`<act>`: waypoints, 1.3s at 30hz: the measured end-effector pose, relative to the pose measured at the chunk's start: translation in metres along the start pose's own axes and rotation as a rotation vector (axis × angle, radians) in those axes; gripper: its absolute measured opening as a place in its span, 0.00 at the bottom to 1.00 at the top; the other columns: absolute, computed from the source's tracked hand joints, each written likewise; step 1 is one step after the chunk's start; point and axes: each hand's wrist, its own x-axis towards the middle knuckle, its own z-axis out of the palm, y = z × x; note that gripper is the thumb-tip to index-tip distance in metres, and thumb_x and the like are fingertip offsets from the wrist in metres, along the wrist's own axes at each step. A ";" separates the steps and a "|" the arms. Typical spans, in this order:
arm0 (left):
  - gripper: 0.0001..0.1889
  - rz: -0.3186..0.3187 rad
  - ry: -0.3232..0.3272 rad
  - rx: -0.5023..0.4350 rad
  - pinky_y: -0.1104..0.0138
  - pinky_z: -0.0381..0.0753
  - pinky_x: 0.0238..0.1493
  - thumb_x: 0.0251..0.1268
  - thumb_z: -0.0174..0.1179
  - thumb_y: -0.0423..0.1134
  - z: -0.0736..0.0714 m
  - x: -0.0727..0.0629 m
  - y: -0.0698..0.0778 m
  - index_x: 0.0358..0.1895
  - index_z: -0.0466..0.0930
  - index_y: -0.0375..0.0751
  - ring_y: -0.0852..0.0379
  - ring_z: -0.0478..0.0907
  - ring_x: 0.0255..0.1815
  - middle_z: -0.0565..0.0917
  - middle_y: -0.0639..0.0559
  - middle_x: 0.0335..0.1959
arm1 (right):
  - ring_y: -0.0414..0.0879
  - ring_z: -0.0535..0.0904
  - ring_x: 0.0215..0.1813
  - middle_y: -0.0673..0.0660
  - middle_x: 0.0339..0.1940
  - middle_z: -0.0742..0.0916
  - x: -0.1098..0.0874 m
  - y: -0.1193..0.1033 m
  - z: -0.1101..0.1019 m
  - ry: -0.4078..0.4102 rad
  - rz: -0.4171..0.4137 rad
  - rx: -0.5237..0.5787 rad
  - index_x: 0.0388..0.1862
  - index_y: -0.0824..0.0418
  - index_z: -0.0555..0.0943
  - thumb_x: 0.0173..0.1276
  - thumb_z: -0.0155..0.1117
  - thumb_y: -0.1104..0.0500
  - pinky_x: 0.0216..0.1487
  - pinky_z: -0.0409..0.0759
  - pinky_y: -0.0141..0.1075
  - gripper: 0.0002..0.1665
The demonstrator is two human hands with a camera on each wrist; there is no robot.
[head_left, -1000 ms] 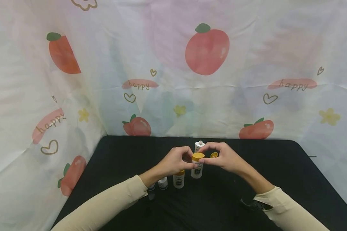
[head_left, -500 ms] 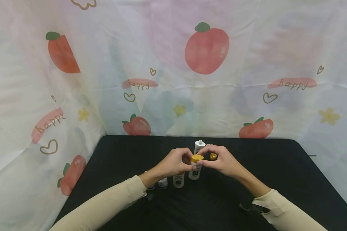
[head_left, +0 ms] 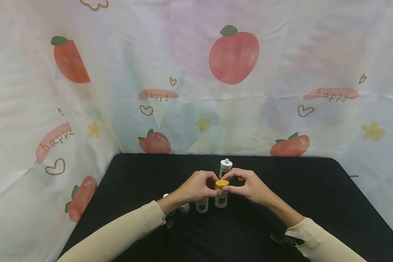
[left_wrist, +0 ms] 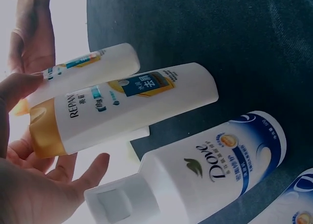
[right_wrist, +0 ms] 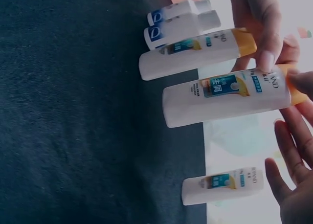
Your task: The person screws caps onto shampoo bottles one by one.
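A white shampoo bottle with a gold cap point(head_left: 222, 184) is between both hands. My left hand point(head_left: 196, 186) pinches it near the top, its thumb on the bottle just below the cap. From the other side, my right hand point(head_left: 250, 187) grips the cap, with the thumb against it. In the right wrist view this shampoo bottle point(right_wrist: 225, 97) looks upright; whether its base touches the table I cannot tell. Just left of it stands a second gold-capped shampoo bottle point(left_wrist: 132, 104), its cap hidden behind my left hand in the head view.
Two white-and-blue Dove bottles point(left_wrist: 215, 170) stand farther left in the row. Behind the hands stands a capless white bottle point(head_left: 226, 165) with its nozzle showing. A loose gold cap point(head_left: 240, 179) lies right of it, mostly covered by my right hand. The table point(head_left: 144, 167) is black.
Both hands have brought the gold-capped shampoo bottle a little nearer and slightly left, closer to the row. The loose gold cap is now more hidden by my right hand.
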 end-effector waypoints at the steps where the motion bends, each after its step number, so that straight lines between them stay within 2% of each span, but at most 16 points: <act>1: 0.10 0.001 -0.001 0.007 0.71 0.80 0.41 0.60 0.74 0.40 0.000 0.000 0.000 0.42 0.85 0.50 0.63 0.82 0.40 0.86 0.63 0.36 | 0.43 0.79 0.46 0.44 0.43 0.87 -0.001 0.000 0.001 0.002 0.005 -0.009 0.50 0.45 0.85 0.66 0.75 0.57 0.49 0.75 0.38 0.15; 5: 0.10 -0.005 -0.011 0.027 0.71 0.79 0.41 0.60 0.75 0.41 0.001 -0.001 -0.001 0.42 0.85 0.50 0.62 0.83 0.41 0.86 0.63 0.37 | 0.44 0.80 0.46 0.44 0.42 0.87 -0.003 0.003 0.005 0.005 0.017 -0.007 0.49 0.45 0.85 0.66 0.75 0.57 0.50 0.75 0.39 0.15; 14: 0.10 -0.010 -0.020 0.040 0.71 0.79 0.44 0.58 0.75 0.41 0.004 -0.002 -0.002 0.41 0.85 0.48 0.70 0.81 0.38 0.87 0.62 0.36 | 0.42 0.81 0.50 0.43 0.42 0.87 -0.006 0.006 0.010 -0.006 0.046 0.010 0.50 0.46 0.85 0.66 0.75 0.56 0.57 0.76 0.42 0.14; 18: 0.10 -0.018 -0.027 0.035 0.72 0.79 0.43 0.58 0.76 0.41 0.005 -0.003 -0.003 0.41 0.85 0.48 0.69 0.82 0.38 0.87 0.62 0.35 | 0.42 0.81 0.49 0.44 0.43 0.87 -0.007 0.006 0.012 -0.014 0.034 0.019 0.50 0.46 0.85 0.66 0.75 0.56 0.56 0.77 0.43 0.14; 28: 0.10 -0.029 -0.027 0.057 0.73 0.78 0.37 0.56 0.76 0.40 0.008 -0.003 -0.004 0.39 0.86 0.47 0.70 0.80 0.35 0.87 0.62 0.35 | 0.43 0.83 0.48 0.47 0.44 0.89 -0.007 0.009 0.016 -0.044 -0.009 0.036 0.50 0.51 0.85 0.65 0.75 0.60 0.52 0.80 0.37 0.15; 34: 0.10 -0.031 -0.021 0.072 0.73 0.77 0.37 0.56 0.76 0.40 0.008 -0.003 -0.003 0.39 0.86 0.47 0.70 0.80 0.35 0.87 0.62 0.34 | 0.42 0.83 0.47 0.45 0.43 0.88 -0.007 0.008 0.015 -0.050 0.009 0.030 0.49 0.48 0.86 0.65 0.75 0.56 0.53 0.81 0.39 0.14; 39: 0.10 -0.028 -0.024 0.073 0.74 0.77 0.37 0.56 0.77 0.40 0.008 -0.003 -0.003 0.39 0.86 0.47 0.70 0.79 0.35 0.87 0.62 0.34 | 0.41 0.83 0.47 0.43 0.42 0.88 -0.006 0.008 0.013 -0.066 0.022 0.001 0.48 0.46 0.85 0.64 0.76 0.54 0.52 0.82 0.45 0.14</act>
